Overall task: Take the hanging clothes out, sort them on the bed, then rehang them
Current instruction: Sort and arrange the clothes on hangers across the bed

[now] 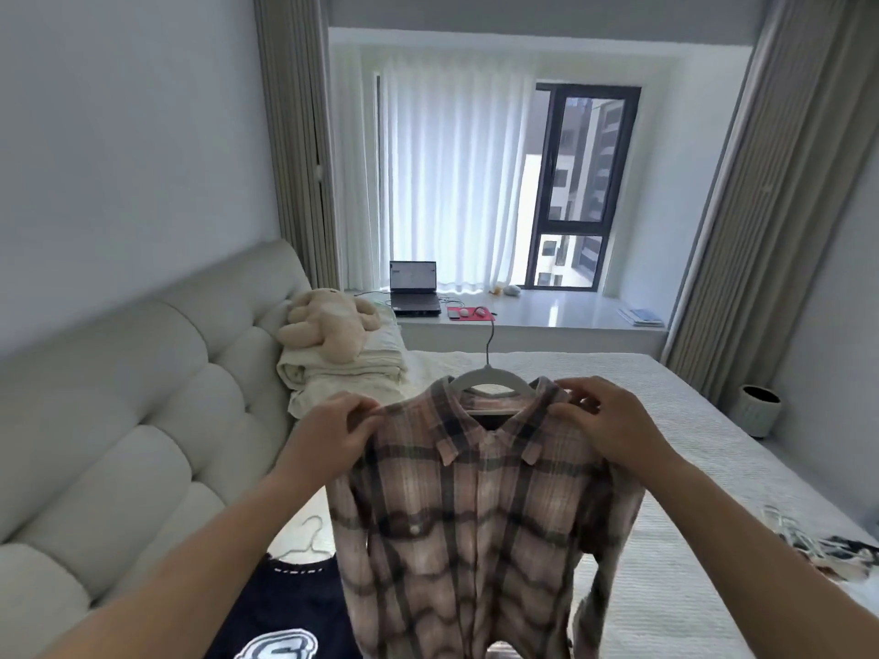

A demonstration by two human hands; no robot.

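Plaid shirt [475,506], pink-grey, on white hanger [490,375]

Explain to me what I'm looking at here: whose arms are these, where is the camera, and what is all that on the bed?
There is no machine here. A person wears one wide-angle camera on the head, looking forward and down, so the two bare arms reaching in from below are their own.

The left hand and the right hand each grip a shoulder of a plaid shirt, held up over the bed. The shirt sits on a pale hanger, whose hook sticks up above the collar.

On the bed lie a dark navy garment with its own thin hanger at lower left, and a small heap of clothes and hangers at the right edge. A plush toy rests on folded bedding by the headboard. A laptop stands on the window ledge.
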